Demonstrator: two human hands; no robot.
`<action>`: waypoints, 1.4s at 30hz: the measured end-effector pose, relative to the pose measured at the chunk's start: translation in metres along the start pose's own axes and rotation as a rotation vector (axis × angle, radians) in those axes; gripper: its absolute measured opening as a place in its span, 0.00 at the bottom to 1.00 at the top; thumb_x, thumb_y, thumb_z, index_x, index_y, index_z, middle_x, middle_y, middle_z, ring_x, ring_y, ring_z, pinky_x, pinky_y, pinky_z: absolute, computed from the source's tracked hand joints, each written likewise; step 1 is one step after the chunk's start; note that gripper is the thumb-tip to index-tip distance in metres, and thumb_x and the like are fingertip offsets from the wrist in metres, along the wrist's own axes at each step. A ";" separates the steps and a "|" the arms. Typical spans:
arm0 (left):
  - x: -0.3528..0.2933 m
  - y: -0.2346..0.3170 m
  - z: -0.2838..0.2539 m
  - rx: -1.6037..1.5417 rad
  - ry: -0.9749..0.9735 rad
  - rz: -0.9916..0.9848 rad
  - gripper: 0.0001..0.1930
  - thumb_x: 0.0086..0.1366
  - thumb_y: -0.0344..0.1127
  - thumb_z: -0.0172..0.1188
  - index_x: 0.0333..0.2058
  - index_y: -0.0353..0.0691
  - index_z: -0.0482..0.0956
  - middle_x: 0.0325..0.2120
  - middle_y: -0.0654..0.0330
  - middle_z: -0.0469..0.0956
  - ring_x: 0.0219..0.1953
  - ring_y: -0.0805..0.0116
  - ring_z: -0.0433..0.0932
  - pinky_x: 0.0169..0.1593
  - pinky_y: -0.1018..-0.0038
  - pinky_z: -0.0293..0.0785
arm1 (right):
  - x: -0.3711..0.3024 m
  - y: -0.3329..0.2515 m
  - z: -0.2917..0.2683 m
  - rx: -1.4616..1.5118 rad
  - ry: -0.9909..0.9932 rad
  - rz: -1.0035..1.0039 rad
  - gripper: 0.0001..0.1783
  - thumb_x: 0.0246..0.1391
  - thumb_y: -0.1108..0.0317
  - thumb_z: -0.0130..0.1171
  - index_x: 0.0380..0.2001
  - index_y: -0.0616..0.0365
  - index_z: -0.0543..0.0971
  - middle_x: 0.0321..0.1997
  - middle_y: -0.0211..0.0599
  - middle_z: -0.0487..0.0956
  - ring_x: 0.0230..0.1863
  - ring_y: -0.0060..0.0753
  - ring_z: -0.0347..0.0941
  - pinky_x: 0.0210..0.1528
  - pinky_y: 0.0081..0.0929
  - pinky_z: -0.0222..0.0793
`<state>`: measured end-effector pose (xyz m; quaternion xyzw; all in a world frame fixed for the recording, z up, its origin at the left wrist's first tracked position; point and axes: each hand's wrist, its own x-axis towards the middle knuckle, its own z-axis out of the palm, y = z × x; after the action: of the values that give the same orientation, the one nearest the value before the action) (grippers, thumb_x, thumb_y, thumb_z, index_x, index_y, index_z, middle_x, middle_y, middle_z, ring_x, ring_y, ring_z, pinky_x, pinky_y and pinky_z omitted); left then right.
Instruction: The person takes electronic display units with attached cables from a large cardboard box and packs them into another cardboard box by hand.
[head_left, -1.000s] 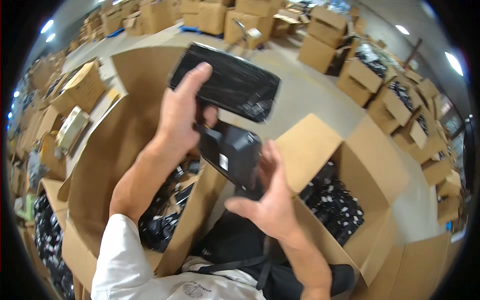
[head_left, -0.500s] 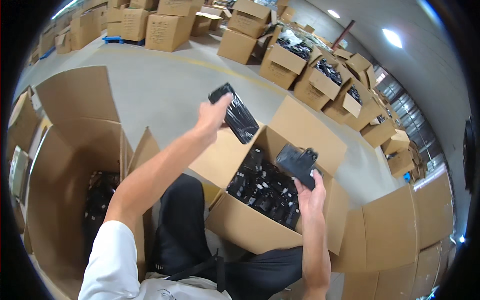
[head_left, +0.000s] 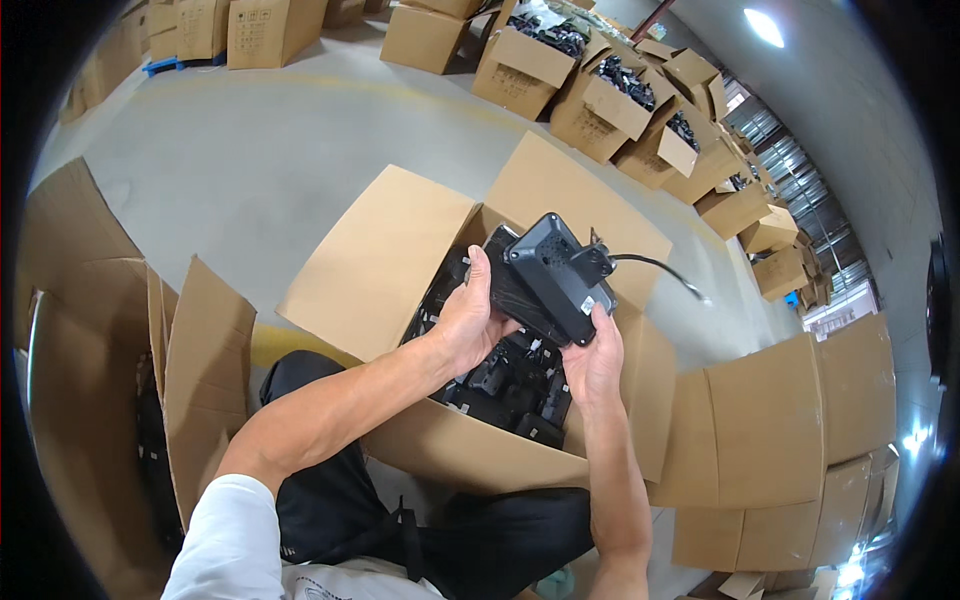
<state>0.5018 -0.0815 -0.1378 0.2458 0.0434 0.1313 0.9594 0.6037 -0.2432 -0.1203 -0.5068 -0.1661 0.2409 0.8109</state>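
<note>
We are leaning over dark trousers [head_left: 330, 490], with both hands raised in front of us. Our left hand [head_left: 470, 320] is gripping a black film-wrapped slab [head_left: 508, 305], thumb along its edge. Our right hand [head_left: 593, 360] is clamping the lower end of a black monitor-style housing [head_left: 553, 282], which is overlapping the slab and hiding much of it. A round mount [head_left: 592, 262] is jutting from its back, and a loose cable [head_left: 671, 273] is trailing rightward. Both pieces are hanging above an open carton [head_left: 470, 450], where black devices [head_left: 490, 375] are lying jumbled. The slick film could be letting the slab slide if our left grip is loosening; the dangling cable could be snagging on the raised right flap [head_left: 590, 210]. Farther off, open cartons [head_left: 590, 128] are lining the grey floor [head_left: 250, 150].
</note>
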 end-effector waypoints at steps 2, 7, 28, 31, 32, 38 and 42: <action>0.000 -0.003 -0.004 -0.032 -0.038 -0.016 0.42 0.69 0.71 0.28 0.62 0.39 0.65 0.59 0.54 0.71 0.61 0.62 0.71 0.68 0.59 0.66 | 0.000 0.003 -0.009 -0.003 -0.044 0.054 0.25 0.67 0.58 0.53 0.60 0.61 0.68 0.61 0.40 0.75 0.58 0.36 0.75 0.60 0.37 0.72; -0.007 -0.015 -0.013 -0.177 -0.120 -0.044 0.45 0.67 0.73 0.28 0.66 0.40 0.61 0.63 0.53 0.66 0.66 0.62 0.64 0.71 0.61 0.59 | -0.002 0.013 -0.012 -0.062 -0.141 0.093 0.28 0.66 0.59 0.53 0.65 0.58 0.65 0.61 0.38 0.74 0.61 0.35 0.72 0.64 0.37 0.68; -0.011 -0.012 -0.014 0.332 0.174 0.249 0.29 0.71 0.42 0.60 0.62 0.33 0.61 0.49 0.55 0.72 0.51 0.70 0.71 0.57 0.72 0.70 | -0.012 0.015 0.015 -0.093 0.146 -0.253 0.27 0.64 0.68 0.46 0.64 0.67 0.62 0.63 0.46 0.68 0.63 0.36 0.65 0.68 0.33 0.59; -0.004 -0.009 -0.009 0.315 0.169 0.343 0.28 0.71 0.42 0.61 0.61 0.33 0.62 0.49 0.56 0.72 0.51 0.70 0.71 0.57 0.71 0.70 | -0.012 0.020 0.055 -0.068 -0.003 -0.230 0.26 0.63 0.67 0.58 0.61 0.65 0.65 0.59 0.40 0.71 0.58 0.28 0.69 0.60 0.30 0.67; -0.003 -0.009 -0.005 0.357 0.115 0.393 0.28 0.71 0.42 0.61 0.61 0.32 0.62 0.50 0.56 0.72 0.51 0.70 0.71 0.57 0.71 0.70 | -0.009 0.024 0.063 -0.149 -0.026 -0.222 0.26 0.61 0.68 0.61 0.59 0.65 0.67 0.57 0.38 0.74 0.55 0.27 0.71 0.58 0.29 0.69; 0.031 0.058 -0.039 0.114 -0.018 -0.076 0.30 0.68 0.68 0.51 0.43 0.43 0.73 0.41 0.58 0.81 0.45 0.67 0.78 0.52 0.66 0.74 | 0.031 -0.002 0.052 0.010 -0.307 0.188 0.25 0.59 0.62 0.66 0.55 0.63 0.72 0.50 0.38 0.80 0.50 0.31 0.78 0.56 0.35 0.75; 0.056 0.076 -0.058 0.023 0.175 0.060 0.23 0.65 0.54 0.65 0.43 0.40 0.72 0.33 0.63 0.79 0.42 0.66 0.78 0.53 0.65 0.73 | 0.082 0.048 -0.031 -0.010 -0.224 0.249 0.26 0.60 0.60 0.65 0.57 0.63 0.71 0.50 0.39 0.80 0.50 0.33 0.78 0.56 0.37 0.76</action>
<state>0.5295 0.0248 -0.1525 0.2456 0.1210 0.1806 0.9447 0.6766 -0.2025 -0.1750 -0.4973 -0.1925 0.3939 0.7487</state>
